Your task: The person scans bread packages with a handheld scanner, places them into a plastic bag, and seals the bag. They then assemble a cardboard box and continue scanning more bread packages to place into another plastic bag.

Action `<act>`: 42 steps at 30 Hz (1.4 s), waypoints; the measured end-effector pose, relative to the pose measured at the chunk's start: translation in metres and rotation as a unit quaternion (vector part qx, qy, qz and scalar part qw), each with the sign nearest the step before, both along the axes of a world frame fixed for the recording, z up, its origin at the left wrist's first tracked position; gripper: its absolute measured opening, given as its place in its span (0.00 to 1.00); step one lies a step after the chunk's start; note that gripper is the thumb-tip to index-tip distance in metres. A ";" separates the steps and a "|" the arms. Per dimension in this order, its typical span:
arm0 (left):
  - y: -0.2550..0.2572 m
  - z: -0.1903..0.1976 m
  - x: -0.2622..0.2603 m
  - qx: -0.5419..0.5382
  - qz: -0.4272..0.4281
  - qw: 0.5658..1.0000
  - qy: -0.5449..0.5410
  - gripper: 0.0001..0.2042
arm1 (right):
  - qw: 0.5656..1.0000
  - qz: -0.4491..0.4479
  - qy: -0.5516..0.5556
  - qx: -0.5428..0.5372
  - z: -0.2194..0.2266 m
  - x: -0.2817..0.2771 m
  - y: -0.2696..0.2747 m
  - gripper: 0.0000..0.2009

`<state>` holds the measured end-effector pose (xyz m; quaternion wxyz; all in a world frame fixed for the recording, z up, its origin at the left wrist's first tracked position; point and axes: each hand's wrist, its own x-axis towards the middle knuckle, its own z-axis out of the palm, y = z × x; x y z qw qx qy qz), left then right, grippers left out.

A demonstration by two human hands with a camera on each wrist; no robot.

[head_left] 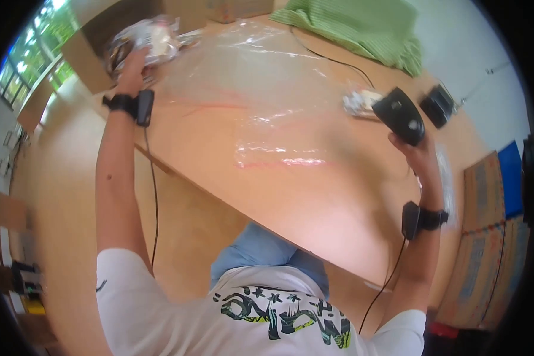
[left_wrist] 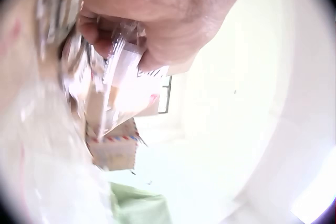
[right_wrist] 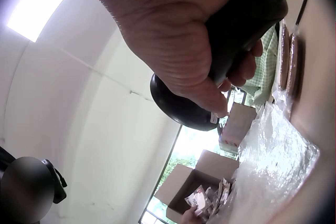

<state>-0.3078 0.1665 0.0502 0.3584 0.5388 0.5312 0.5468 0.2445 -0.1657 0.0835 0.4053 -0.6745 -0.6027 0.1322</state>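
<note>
My right hand (head_left: 420, 153) grips a black handheld barcode scanner (head_left: 399, 115) above the right part of the table. In the right wrist view, its fingers curl round the handle (right_wrist: 239, 29). At the far left, my left hand (head_left: 134, 72) is at a pile of small plastic-wrapped packets. Thumb and fingers pinch the top edge of a clear plastic packet (left_wrist: 128, 90), which has a white printed label and hangs down in the left wrist view. More wrapped packets (left_wrist: 76, 69) lie right beside that hand, blurred.
Large clear plastic sheeting (head_left: 273, 113) spreads over the table (head_left: 314, 202). Another wrapped packet (head_left: 356, 104) lies near the scanner, with a black device (head_left: 438, 107) behind. A green checked cloth (head_left: 356, 29) covers the back. An open cardboard box (right_wrist: 212, 166) is by the left hand; cartons (head_left: 477, 255) stand right.
</note>
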 end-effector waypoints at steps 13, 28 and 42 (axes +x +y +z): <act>-0.234 -0.050 0.248 -0.349 -0.417 0.720 -0.431 0.17 | 1.000 0.009 0.008 0.017 0.009 -0.008 -0.001 0.17; -0.140 -0.029 0.270 -0.066 -0.328 0.855 0.396 0.16 | 0.997 0.066 0.022 0.027 -0.004 -0.017 0.007 0.19; -0.189 -0.038 0.318 -0.044 -0.332 0.928 -0.165 0.11 | 0.998 0.057 -0.003 0.010 -0.005 -0.033 0.008 0.20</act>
